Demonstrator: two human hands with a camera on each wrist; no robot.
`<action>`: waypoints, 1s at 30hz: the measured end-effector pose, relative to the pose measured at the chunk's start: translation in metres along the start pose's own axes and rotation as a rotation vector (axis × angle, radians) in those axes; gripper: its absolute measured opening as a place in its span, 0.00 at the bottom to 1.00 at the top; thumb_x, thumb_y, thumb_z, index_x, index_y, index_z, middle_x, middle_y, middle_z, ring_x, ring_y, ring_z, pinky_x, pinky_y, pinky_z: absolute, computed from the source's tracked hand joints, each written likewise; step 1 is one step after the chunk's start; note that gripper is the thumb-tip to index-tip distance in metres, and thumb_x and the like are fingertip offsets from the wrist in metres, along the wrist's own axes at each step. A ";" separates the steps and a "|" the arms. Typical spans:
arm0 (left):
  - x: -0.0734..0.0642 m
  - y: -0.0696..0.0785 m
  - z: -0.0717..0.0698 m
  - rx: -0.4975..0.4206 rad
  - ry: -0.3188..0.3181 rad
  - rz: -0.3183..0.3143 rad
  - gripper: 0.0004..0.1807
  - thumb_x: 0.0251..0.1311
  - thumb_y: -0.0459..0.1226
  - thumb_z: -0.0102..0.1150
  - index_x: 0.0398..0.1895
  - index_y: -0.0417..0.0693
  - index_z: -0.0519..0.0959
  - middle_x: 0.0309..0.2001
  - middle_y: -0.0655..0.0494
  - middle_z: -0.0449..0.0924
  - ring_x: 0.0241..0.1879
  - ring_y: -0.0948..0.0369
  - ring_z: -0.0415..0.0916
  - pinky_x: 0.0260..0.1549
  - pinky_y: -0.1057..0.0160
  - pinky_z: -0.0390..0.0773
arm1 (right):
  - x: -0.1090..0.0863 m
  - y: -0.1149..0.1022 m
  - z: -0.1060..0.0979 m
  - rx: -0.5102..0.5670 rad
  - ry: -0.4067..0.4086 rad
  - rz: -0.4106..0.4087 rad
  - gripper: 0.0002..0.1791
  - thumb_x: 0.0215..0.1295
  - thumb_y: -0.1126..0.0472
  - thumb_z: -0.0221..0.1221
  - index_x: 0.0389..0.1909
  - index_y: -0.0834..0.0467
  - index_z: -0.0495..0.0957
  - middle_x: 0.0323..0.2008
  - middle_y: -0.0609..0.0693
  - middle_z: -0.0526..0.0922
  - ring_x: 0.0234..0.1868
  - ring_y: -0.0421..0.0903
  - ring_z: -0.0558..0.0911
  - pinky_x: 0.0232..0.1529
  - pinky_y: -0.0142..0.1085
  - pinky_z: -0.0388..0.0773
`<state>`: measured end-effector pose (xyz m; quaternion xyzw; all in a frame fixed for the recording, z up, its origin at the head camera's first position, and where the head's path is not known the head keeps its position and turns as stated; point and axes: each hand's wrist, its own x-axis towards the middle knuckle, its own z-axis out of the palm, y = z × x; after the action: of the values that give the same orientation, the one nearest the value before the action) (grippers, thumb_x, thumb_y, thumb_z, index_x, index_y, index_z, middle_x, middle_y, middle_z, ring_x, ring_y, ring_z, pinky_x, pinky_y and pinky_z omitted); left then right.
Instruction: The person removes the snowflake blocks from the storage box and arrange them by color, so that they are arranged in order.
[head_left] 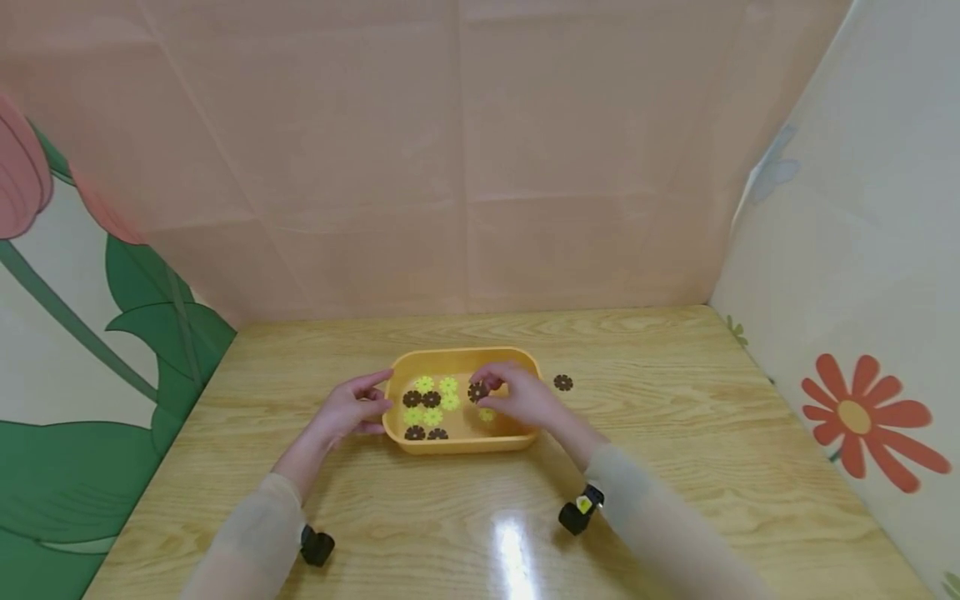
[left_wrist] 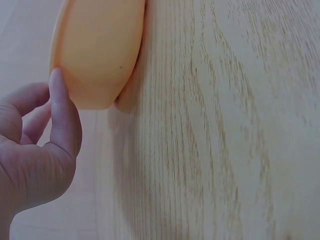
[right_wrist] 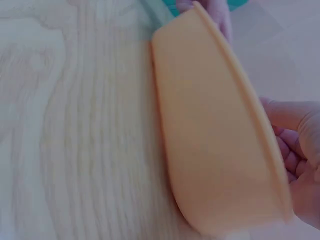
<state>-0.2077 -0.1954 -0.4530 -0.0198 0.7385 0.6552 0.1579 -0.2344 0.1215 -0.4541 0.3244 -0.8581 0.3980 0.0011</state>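
Note:
A yellow-orange plastic tray (head_left: 465, 447) with rounded corners stands on the table, holding several flower-shaped pieces, some yellow (head_left: 432, 416) and some dark brown (head_left: 412, 399). My left hand (head_left: 348, 410) is at the tray's left end, its fingertips at the rim. In the left wrist view, its straight thumb rests against the tray's outer wall (left_wrist: 100, 50). Over the right part of the tray, my right hand (head_left: 521, 396) pinches a dark brown flower-shaped piece (head_left: 477, 392) between thumb and fingers. The tray wall (right_wrist: 215, 135) hides those fingertips in the right wrist view.
One dark brown flower-shaped piece (head_left: 563, 382) lies on the wooden table (head_left: 675, 400) right of the tray. A pink sheet (head_left: 465, 167) hangs behind the table. Panels with printed flowers (head_left: 855, 417) stand at both sides.

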 end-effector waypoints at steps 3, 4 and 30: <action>-0.001 0.000 0.000 -0.001 -0.005 0.010 0.35 0.63 0.25 0.61 0.73 0.44 0.64 0.42 0.46 0.69 0.37 0.56 0.74 0.34 0.57 0.88 | -0.011 0.006 -0.016 0.004 0.080 -0.016 0.16 0.56 0.66 0.71 0.46 0.59 0.82 0.33 0.46 0.78 0.38 0.49 0.78 0.43 0.51 0.81; -0.001 0.000 0.000 0.000 -0.005 0.010 0.35 0.63 0.25 0.61 0.74 0.44 0.64 0.42 0.46 0.69 0.37 0.56 0.74 0.34 0.57 0.88 | -0.015 0.008 -0.021 0.005 0.106 -0.008 0.16 0.56 0.66 0.72 0.45 0.59 0.82 0.34 0.46 0.79 0.39 0.49 0.78 0.44 0.51 0.81; 0.000 -0.005 -0.001 -0.016 0.020 -0.009 0.35 0.61 0.24 0.61 0.73 0.45 0.66 0.42 0.46 0.69 0.35 0.57 0.75 0.35 0.56 0.88 | -0.086 0.123 -0.072 -0.042 0.266 0.401 0.18 0.60 0.64 0.69 0.50 0.66 0.78 0.40 0.57 0.81 0.40 0.50 0.78 0.42 0.38 0.78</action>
<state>-0.2069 -0.1974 -0.4574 -0.0310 0.7345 0.6603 0.1534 -0.2535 0.2768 -0.5106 0.0921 -0.9058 0.4116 0.0415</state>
